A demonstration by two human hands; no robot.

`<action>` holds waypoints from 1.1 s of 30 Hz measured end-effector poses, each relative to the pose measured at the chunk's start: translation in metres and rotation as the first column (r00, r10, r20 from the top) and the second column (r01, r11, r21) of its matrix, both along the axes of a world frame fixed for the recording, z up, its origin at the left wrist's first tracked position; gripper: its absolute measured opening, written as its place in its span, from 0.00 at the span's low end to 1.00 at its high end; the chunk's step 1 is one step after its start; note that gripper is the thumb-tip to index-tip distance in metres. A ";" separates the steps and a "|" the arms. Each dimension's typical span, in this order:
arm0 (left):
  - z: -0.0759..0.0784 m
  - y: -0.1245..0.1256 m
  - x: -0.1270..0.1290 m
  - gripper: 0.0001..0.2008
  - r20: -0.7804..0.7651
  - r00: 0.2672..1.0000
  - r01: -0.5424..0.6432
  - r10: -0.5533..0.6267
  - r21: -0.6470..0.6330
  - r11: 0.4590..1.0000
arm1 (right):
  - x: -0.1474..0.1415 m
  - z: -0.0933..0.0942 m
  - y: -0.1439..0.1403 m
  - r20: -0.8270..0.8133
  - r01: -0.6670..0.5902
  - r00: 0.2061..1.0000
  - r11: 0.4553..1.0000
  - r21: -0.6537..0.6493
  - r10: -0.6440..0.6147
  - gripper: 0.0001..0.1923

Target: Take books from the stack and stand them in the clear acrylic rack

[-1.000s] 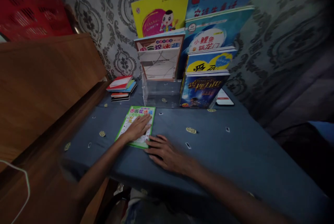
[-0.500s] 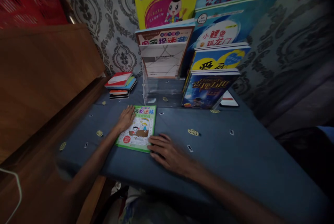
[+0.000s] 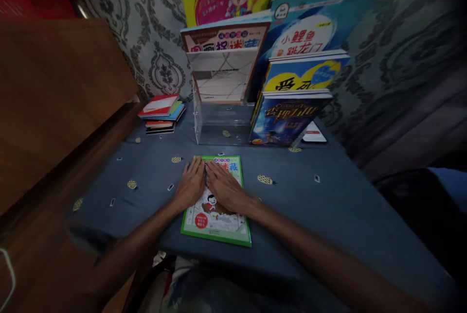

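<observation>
- Left hand (image 3: 192,182) and right hand (image 3: 226,187) lie flat, fingers spread, on green-bordered booklet (image 3: 218,211), gripping nothing.
- Booklet's near end reaches the tabletop (image 3: 328,206) front edge; pressing there could likely tip it off.

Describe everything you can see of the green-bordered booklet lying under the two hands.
The green-bordered booklet is a thin paper children's book, closed, lying flat and face up on the blue cloth near the table's front edge. Its cover has a bright green border, colourful Chinese title characters at the top, a cartoon child in the middle and a red round badge low on the left. The left hand and right hand rest palm down, side by side, on its upper half, hiding part of the title.
</observation>
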State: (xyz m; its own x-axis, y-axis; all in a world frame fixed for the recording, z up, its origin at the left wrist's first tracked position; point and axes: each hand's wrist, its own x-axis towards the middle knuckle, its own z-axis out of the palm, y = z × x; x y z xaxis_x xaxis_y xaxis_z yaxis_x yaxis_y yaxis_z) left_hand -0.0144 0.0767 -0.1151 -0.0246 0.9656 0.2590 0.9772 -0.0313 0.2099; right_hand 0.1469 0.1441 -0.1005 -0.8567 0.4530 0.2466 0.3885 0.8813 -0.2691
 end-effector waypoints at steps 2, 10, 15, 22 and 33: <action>0.003 0.000 -0.001 0.26 -0.012 1.000 0.002 -0.002 -0.006 1.000 | 0.005 -0.001 0.009 0.012 0.055 0.998 0.998 0.007 -0.055 0.31; 0.011 -0.001 0.005 0.25 -0.030 0.999 -0.019 0.018 -0.040 0.999 | 0.039 -0.014 0.033 -0.011 0.172 0.985 0.985 0.012 -0.172 0.37; 0.017 -0.002 0.007 0.26 -0.057 0.998 -0.029 0.024 -0.080 0.996 | 0.037 -0.013 0.029 0.007 0.185 0.983 0.983 0.001 -0.185 0.38; 0.019 -0.003 0.006 0.26 -0.044 0.999 0.003 -0.008 -0.111 0.994 | 0.044 -0.007 0.004 0.035 0.156 0.987 0.988 -0.001 -0.156 0.39; 0.025 -0.006 0.010 0.26 -0.079 0.997 -0.024 0.016 -0.100 0.995 | 0.074 0.003 -0.064 0.065 0.004 0.998 1.000 -0.025 -0.002 0.40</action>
